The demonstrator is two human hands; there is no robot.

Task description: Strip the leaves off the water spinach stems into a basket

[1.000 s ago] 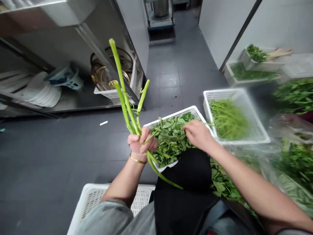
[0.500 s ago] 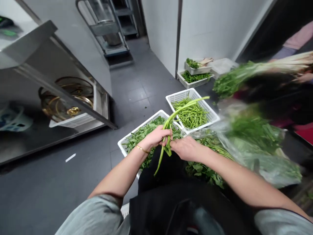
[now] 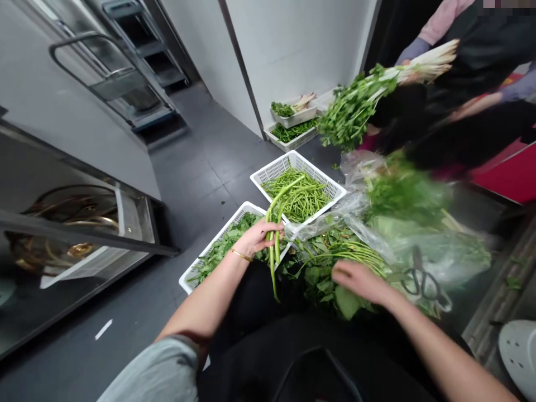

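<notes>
My left hand [image 3: 260, 237], with a gold bracelet at the wrist, is closed around a few long green stems [image 3: 277, 209]; their lower ends hang below the fist. My right hand [image 3: 360, 280] is over a pile of leafy greens [image 3: 320, 273] with long stalks, at my right knee. Its fingers are blurred, and whether they grip a leaf is unclear. Under my left hand is a white basket [image 3: 187, 277] of loose green leaves. Just beyond it stands another white basket [image 3: 337, 192] holding bare green stems.
Scissors [image 3: 422, 282] lie on plastic-wrapped greens [image 3: 456, 251] at right. Another person holds a bunch of leafy celery [image 3: 364, 106] across from me. Stacked baskets [image 3: 288, 142] stand by the wall, a trolley [image 3: 121, 84] farther off, and a steel shelf [image 3: 84, 234] at left.
My right hand has left the stems at my left hand and moved right, over the leafy pile. My left hand still holds its stems. The view has turned rightward, bringing the scissors into clear sight.
</notes>
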